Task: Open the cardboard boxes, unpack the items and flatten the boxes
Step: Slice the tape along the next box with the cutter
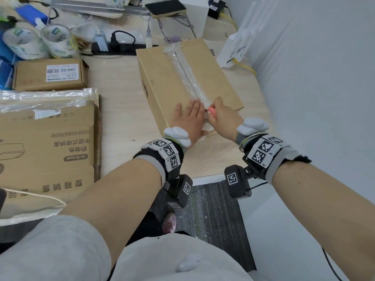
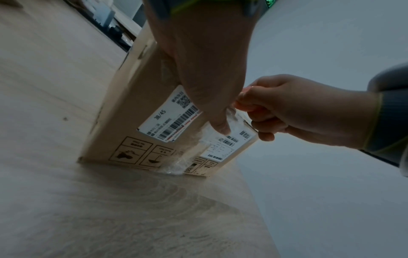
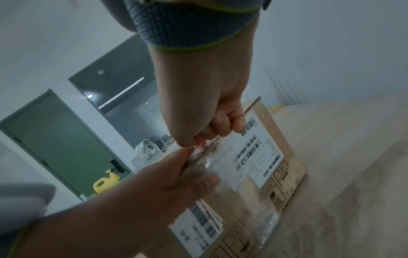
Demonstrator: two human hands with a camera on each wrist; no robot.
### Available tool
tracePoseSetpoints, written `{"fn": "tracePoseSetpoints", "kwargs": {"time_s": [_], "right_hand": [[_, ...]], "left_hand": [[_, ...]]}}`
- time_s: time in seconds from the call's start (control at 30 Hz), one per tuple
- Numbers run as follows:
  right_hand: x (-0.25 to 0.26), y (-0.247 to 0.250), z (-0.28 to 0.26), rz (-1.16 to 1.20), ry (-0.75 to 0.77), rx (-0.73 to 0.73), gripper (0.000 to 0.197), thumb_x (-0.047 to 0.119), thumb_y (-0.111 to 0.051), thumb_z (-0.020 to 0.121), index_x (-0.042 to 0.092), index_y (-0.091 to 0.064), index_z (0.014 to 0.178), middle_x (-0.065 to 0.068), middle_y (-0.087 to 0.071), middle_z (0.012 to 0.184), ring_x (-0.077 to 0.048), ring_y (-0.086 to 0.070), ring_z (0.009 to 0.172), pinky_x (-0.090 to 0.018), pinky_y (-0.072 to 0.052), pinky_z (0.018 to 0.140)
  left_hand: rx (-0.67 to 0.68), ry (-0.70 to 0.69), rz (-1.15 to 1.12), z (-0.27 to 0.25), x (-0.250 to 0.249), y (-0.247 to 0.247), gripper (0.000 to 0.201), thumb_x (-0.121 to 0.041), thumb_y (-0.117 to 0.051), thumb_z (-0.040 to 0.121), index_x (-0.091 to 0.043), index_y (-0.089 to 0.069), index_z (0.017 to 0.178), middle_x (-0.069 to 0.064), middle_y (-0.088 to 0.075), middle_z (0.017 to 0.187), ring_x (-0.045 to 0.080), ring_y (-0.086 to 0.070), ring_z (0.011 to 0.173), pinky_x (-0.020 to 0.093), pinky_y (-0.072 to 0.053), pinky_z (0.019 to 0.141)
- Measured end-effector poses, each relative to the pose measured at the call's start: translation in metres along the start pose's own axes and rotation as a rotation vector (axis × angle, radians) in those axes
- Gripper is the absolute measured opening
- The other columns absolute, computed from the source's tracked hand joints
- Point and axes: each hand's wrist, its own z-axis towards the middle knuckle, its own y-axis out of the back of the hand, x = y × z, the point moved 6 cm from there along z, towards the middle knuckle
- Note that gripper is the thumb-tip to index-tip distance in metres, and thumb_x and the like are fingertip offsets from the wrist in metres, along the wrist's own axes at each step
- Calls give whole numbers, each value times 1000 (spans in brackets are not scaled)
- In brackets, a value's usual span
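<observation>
Head view: taped cardboard box (image 1: 188, 82) lies near the counter's (image 1: 119, 98) right edge. Left hand (image 1: 189, 120) flat on top, fingers straight, likely bracing it. Right hand (image 1: 222, 116) curled around a pink cutter (image 1: 212, 110) at the tape seam (image 1: 186, 76).

Left wrist view: left thumb hangs over the labelled end.

Right wrist view: right fingers (image 3: 229, 122) fisted tight at the top edge.

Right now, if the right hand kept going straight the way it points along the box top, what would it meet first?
The right hand points along the taped seam of the cardboard box; it would probably meet only tape, up to the far edge.
</observation>
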Motion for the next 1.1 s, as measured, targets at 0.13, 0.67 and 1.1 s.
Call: {"fn": "tracePoseSetpoints", "kwargs": {"time_s": [0.13, 0.67, 1.1], "right_hand": [[-3, 0, -3, -7, -3, 15, 25, 19, -38, 100, -1, -38, 114, -15, -56, 84, -32, -55, 76, -35, -35, 62], [-13, -7, -20, 15, 26, 1, 20, 18, -37, 101, 0, -37, 109, -19, -58, 80, -36, -58, 72, -42, -44, 61], [-12, 10, -28, 160, 60, -108, 24, 22, -42, 100, 1, -40, 111, -12, -58, 82, -31, -58, 74, -36, -39, 62]], "left_hand": [[-13, 24, -5, 0, -1, 0, 69, -40, -29, 103, -4, 4, 151, 12, 6, 160, 25, 6, 148, 49, -3, 118], [-21, 55, 30, 5, -4, -3, 64, -35, -26, 103, -4, 1, 152, 12, 3, 161, 25, 4, 148, 50, -5, 117], [-74, 52, -56, 2, -1, 1, 65, -34, -36, 101, -6, -5, 152, 9, -3, 161, 22, -1, 148, 48, -5, 117]]}}
